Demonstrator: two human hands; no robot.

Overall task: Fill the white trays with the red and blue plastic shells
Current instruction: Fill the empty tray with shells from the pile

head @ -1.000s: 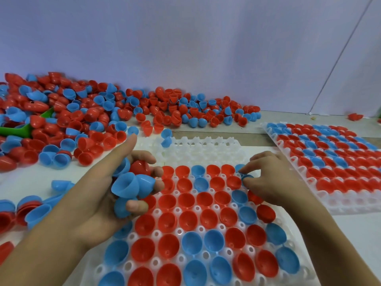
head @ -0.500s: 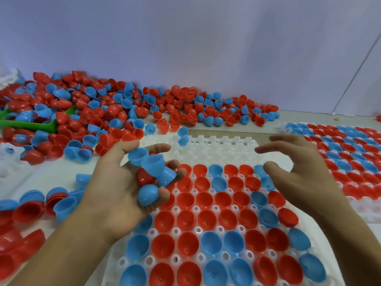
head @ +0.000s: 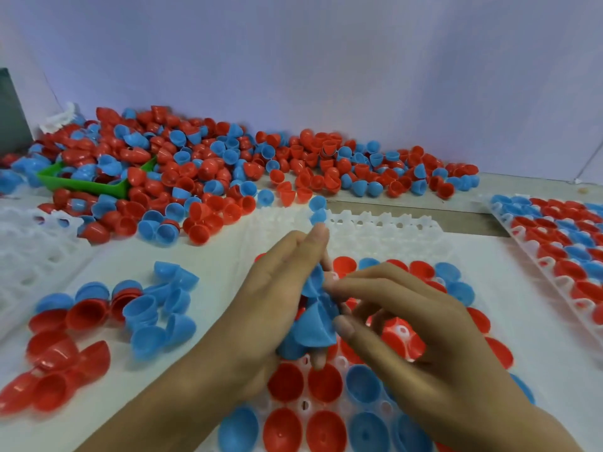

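Observation:
A white tray (head: 375,231) lies in front of me, most of its cups filled with red and blue shells; its far rows hold none. My left hand (head: 270,305) is cupped around a bunch of blue shells (head: 315,327) above the tray's middle. My right hand (head: 408,324) has come in from the right, and its fingertips touch those blue shells at my left palm. Whether it pinches one I cannot tell. A big pile of loose red and blue shells (head: 228,164) lies along the back wall.
A second filled tray (head: 561,243) lies at the right. A small heap of loose shells (head: 104,314) sits left of the near tray. A green scoop (head: 91,184) is buried in the pile. Another white tray (head: 29,243) lies at far left.
My right hand left the tray's far right cups, opened in the air, then moved left to the shells in my left hand. The view shifted left.

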